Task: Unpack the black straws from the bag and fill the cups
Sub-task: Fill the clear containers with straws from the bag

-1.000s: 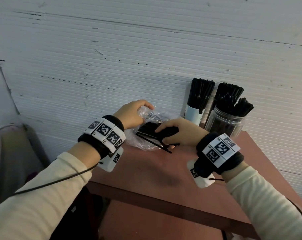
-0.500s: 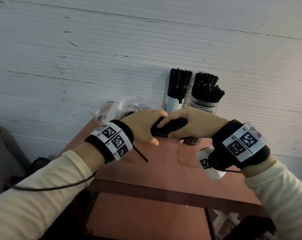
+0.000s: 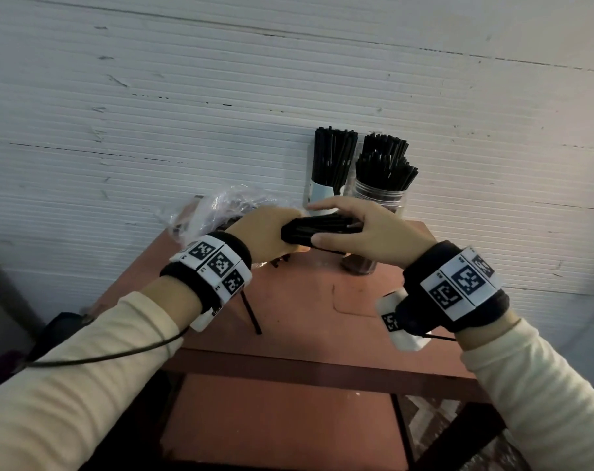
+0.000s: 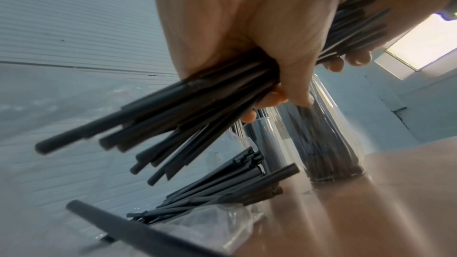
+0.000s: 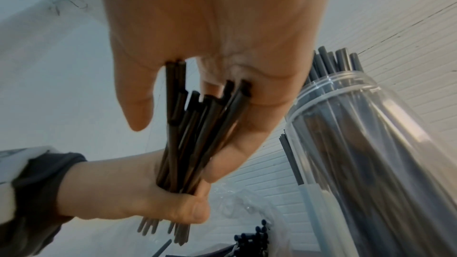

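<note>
A bundle of black straws (image 3: 322, 227) is held level above the table between both hands, just in front of the cups. My left hand (image 3: 268, 232) grips its left part with curled fingers (image 4: 272, 99). My right hand (image 3: 367, 229) wraps the right end, fingers over and thumb under, with the straw tips against the palm (image 5: 210, 26). The crumpled clear bag (image 3: 220, 209) lies behind my left hand with more straws (image 4: 222, 189) in it. A white cup (image 3: 322, 195) and a clear jar (image 3: 380, 198) stand packed with straws at the wall.
One loose straw (image 3: 251, 311) lies on the reddish-brown table (image 3: 305, 311) below my left wrist. A white ribbed wall (image 3: 220, 96) runs right behind the cups and bag. The table's front edge (image 3: 322, 365) is close to me.
The bundle came out of the bag, which was left behind. Both hands carried it up and right, in front of the cups. A single straw now lies loose on the table.
</note>
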`<action>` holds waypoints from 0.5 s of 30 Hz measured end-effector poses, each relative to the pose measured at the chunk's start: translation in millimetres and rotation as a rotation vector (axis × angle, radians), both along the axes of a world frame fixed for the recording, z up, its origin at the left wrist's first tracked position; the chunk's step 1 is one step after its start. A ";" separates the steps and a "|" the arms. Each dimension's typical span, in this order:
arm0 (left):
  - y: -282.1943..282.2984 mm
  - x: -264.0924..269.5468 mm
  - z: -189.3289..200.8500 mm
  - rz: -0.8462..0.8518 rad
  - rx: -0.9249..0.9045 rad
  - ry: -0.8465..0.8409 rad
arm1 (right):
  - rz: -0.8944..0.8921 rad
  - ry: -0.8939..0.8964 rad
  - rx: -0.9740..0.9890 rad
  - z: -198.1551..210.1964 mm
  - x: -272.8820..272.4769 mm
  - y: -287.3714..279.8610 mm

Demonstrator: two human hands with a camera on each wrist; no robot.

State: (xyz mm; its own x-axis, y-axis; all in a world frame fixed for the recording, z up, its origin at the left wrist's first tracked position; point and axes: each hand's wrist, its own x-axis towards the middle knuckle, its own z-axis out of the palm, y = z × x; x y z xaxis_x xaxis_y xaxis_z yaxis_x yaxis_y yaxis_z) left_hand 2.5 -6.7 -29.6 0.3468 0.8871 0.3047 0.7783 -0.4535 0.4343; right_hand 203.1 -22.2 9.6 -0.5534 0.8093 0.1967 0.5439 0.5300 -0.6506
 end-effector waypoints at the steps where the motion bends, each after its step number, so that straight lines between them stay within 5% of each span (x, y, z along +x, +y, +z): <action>1: 1.3 -3.4 -0.4 0.028 -0.004 -0.026 | -0.028 0.031 -0.001 -0.5 1.2 1.9; 8: 6.5 -22.0 1.0 0.118 -0.005 -0.207 | -0.159 0.149 -0.132 -10.3 5.7 12.8; 12: 4.6 -24.5 0.7 0.139 -0.023 -0.385 | -0.141 -0.037 -0.110 -15.9 -9.0 12.0; 15: 4.8 -25.6 1.2 0.155 -0.019 -0.454 | 0.054 -0.230 -0.083 -18.4 -34.2 9.1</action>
State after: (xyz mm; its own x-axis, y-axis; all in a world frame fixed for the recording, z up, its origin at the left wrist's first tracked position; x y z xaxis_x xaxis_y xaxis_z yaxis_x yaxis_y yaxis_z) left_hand -23.1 -1.9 -28.4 0.0462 0.9247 0.3779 0.5660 -0.3359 0.7528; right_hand 168.9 -13.1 -8.8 -0.6186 0.7857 -0.0059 0.6554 0.5118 -0.5555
